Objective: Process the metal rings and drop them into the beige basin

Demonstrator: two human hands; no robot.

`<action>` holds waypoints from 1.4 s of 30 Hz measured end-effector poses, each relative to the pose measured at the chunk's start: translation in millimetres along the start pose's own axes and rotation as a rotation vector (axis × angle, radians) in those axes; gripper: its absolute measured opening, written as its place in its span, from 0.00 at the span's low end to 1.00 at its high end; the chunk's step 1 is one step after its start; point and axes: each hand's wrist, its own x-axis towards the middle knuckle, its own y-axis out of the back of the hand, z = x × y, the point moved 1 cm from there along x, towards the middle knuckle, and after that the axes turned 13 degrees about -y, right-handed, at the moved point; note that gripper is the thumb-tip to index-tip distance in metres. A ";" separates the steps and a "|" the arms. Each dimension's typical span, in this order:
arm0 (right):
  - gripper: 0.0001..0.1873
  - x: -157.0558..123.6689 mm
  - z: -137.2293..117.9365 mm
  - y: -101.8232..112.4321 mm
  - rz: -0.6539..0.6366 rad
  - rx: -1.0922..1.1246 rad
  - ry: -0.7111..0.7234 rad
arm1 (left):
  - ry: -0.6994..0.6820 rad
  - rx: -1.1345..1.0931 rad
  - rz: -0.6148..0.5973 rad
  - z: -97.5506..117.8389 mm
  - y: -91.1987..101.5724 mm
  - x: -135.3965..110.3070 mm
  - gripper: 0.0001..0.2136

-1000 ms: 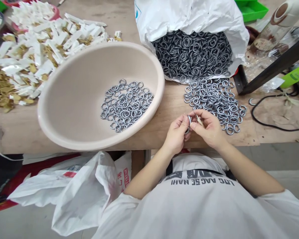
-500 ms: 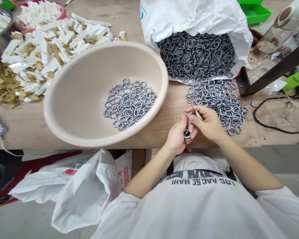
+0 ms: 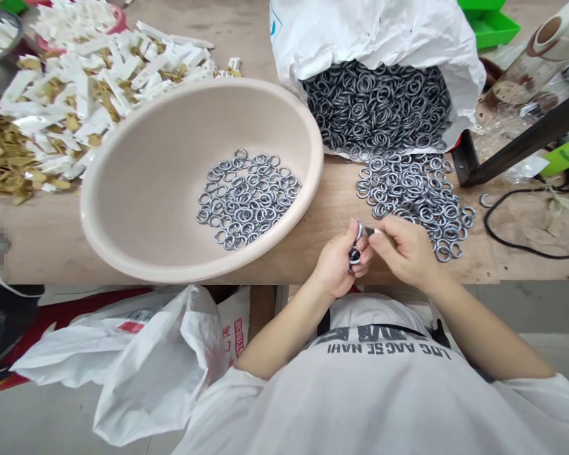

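The left hand (image 3: 337, 262) pinches grey rings (image 3: 359, 231) between thumb and fingers; the right hand (image 3: 408, 251), slightly farther off than before, grips a small tool (image 3: 370, 231) its fingers mostly hide. Beyond, loose rings (image 3: 415, 193) spill from a white sack (image 3: 374, 35) cut off above.

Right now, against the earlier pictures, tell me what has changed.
The right hand has drawn slightly away from the left hand, still holding a small tool. The left hand still grips rings. The basin and loose ring pile look unchanged.
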 end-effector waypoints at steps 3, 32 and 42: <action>0.19 -7.0 -5.8 3.1 -0.054 -0.145 0.042 | 0.011 0.005 0.044 -2.8 0.1 0.6 0.27; 0.16 44.3 1.9 -4.3 -0.077 0.081 -0.194 | -0.239 0.160 0.218 8.7 20.9 2.9 0.21; 0.15 -0.8 8.6 -14.0 0.006 0.349 -0.104 | -0.327 0.239 0.149 -10.3 -2.8 10.6 0.23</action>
